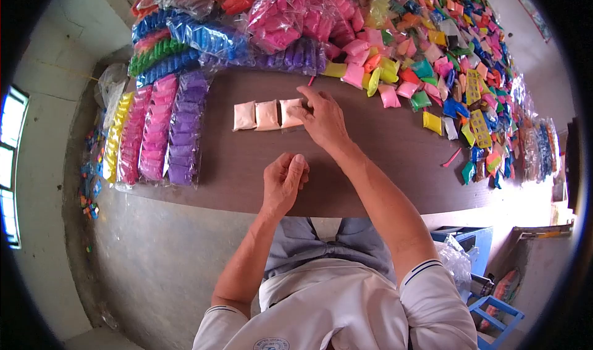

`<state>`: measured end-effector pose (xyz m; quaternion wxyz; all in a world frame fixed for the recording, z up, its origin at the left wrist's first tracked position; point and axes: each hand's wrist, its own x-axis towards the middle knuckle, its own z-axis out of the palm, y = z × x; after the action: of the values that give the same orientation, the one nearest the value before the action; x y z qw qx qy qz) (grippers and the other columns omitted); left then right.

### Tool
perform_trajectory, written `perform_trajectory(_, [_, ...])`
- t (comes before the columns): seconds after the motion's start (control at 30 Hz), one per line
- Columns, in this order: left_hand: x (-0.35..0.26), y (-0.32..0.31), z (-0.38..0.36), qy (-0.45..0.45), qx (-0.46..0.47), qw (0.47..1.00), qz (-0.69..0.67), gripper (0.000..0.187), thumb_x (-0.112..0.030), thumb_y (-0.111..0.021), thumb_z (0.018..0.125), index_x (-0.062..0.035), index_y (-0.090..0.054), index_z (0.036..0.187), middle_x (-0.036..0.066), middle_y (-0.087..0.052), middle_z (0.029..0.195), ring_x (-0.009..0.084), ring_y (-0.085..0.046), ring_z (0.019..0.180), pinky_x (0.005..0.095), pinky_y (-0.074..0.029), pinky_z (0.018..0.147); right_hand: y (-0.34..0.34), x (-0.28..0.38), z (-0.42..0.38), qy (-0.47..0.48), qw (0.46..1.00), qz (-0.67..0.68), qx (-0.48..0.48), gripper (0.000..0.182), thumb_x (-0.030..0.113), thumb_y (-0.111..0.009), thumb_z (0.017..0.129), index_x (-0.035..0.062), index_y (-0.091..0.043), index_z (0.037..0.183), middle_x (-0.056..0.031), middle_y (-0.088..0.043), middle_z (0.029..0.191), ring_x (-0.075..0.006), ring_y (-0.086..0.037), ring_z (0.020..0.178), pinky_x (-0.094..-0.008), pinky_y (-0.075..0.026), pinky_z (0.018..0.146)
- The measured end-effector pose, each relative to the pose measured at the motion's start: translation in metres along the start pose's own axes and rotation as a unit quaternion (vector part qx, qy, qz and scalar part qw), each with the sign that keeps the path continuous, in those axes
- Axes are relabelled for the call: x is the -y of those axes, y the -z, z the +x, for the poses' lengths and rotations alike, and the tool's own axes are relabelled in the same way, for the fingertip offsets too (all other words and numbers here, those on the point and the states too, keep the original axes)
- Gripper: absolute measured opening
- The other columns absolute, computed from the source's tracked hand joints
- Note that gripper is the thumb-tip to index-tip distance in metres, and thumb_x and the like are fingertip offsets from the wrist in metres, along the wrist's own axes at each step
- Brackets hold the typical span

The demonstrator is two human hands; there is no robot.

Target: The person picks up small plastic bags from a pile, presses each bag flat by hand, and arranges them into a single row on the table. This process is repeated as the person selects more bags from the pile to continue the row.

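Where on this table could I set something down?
The brown tabletop is bare between the purple packets and left hand, nearer than the peach packets, and between the right forearm and loose yellow packet. Its far side and right end are crowded with coloured packets.

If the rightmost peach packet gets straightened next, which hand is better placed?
Probably the right hand: its fingers are at the rightmost peach packet, while the left hand is curled nearer the front of the table, short of it.
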<state>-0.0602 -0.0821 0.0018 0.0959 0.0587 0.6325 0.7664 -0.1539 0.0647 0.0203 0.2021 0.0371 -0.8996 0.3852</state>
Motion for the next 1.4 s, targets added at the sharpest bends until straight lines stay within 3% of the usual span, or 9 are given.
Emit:
perform_trajectory(0.37, [0.001,-0.009,-0.003,0.010,-0.020,0.993,0.115,0.026,-0.021,-0.054,0.101,-0.0026,-0.062,0.084,0.001,-0.058,0.073,0.0078,-0.053,0.062,0.0222,-0.041,0.054,-0.007,-0.029,-0.005,0.070,0.994,0.039,0.072,0.018,0.022,-0.065,0.086,0.0081,-0.072,0.096,-0.0158,-0.066,0.085,-0.0335,-0.064,0.081,-0.0438,-0.052,0.071])
perform_trajectory(0.53, [-0.006,-0.013,-0.006,-0.043,-0.014,0.991,0.123,0.033,-0.027,-0.054,0.103,-0.0016,-0.060,0.083,0.002,-0.058,0.072,0.0079,-0.053,0.061,0.0230,-0.041,0.051,0.058,-0.050,-0.022,-0.016,0.989,0.088,-0.115,0.010,0.013,-0.062,0.089,0.0045,-0.068,0.090,-0.0151,-0.058,0.070,-0.0229,-0.060,0.060,-0.0340,-0.046,0.059])
perform_trajectory(0.6, [-0.008,-0.012,-0.005,-0.045,-0.004,0.989,0.143,0.032,-0.026,-0.054,0.103,-0.0018,-0.061,0.083,0.002,-0.058,0.072,0.0071,-0.053,0.060,0.0222,-0.041,0.051,0.111,-0.071,-0.025,-0.113,0.989,-0.019,-0.097,0.010,0.011,-0.061,0.089,0.0040,-0.068,0.090,-0.0160,-0.062,0.074,-0.0262,-0.063,0.067,-0.0371,-0.049,0.063])
perform_trajectory(0.67, [-0.007,-0.013,-0.004,-0.051,0.007,0.985,0.162,0.031,-0.025,-0.054,0.103,-0.0020,-0.061,0.084,0.002,-0.059,0.071,0.0063,-0.053,0.060,0.0214,-0.041,0.052,0.147,-0.116,-0.027,-0.083,0.962,-0.077,-0.250,0.010,0.012,-0.062,0.086,0.0055,-0.067,0.093,-0.0167,-0.066,0.088,-0.0345,-0.065,0.084,-0.0453,-0.050,0.072])
perform_trajectory(0.73, [-0.003,-0.014,-0.004,-0.056,-0.001,0.988,0.146,0.032,-0.025,-0.053,0.103,-0.0019,-0.061,0.082,0.002,-0.059,0.070,0.0057,-0.052,0.059,0.0212,-0.041,0.051,0.188,-0.167,-0.025,-0.097,0.938,-0.191,-0.271,0.018,0.016,-0.066,0.085,0.0063,-0.068,0.100,-0.0171,-0.068,0.092,-0.0353,-0.064,0.093,-0.0485,-0.050,0.079])
perform_trajectory(0.9, [-0.004,-0.015,-0.004,-0.057,-0.003,0.978,0.201,0.032,-0.026,-0.055,0.103,-0.0020,-0.061,0.082,0.001,-0.059,0.069,0.0052,-0.052,0.058,0.0206,-0.040,0.050,0.240,-0.209,-0.008,-0.092,0.936,-0.274,-0.202,0.031,0.026,-0.071,0.083,0.0097,-0.066,0.109,-0.0178,-0.069,0.097,-0.0367,-0.064,0.100,-0.0473,-0.050,0.085])
perform_trajectory(1.13, [0.002,-0.018,-0.005,-0.044,-0.035,0.981,0.185,0.033,-0.028,-0.057,0.102,-0.0027,-0.062,0.082,-0.001,-0.058,0.067,0.0045,-0.052,0.058,0.0204,-0.040,0.050,0.238,-0.214,0.021,-0.241,0.901,-0.333,-0.141,0.046,0.043,-0.069,0.083,0.0175,-0.060,0.120,-0.0182,-0.067,0.109,-0.0348,-0.062,0.111,-0.0486,-0.050,0.090])
perform_trajectory(1.3, [-0.003,-0.019,-0.005,-0.055,-0.028,0.979,0.194,0.033,-0.029,-0.057,0.102,-0.0030,-0.062,0.082,0.000,-0.059,0.069,0.0043,-0.052,0.058,0.0201,-0.040,0.049,0.255,-0.237,0.031,-0.234,0.921,-0.292,-0.105,0.046,0.049,-0.070,0.079,0.0190,-0.063,0.113,-0.0157,-0.069,0.101,-0.0379,-0.064,0.104,-0.0488,-0.051,0.089])
perform_trajectory(1.4, [-0.004,-0.019,-0.005,-0.052,-0.020,0.979,0.197,0.033,-0.029,-0.058,0.102,-0.0028,-0.061,0.081,0.000,-0.059,0.070,0.0043,-0.052,0.059,0.0202,-0.039,0.050,0.264,-0.219,0.024,-0.214,0.944,-0.209,-0.142,0.035,0.040,-0.069,0.084,0.0139,-0.064,0.107,-0.0112,-0.070,0.094,-0.0301,-0.068,0.094,-0.0416,-0.053,0.082])
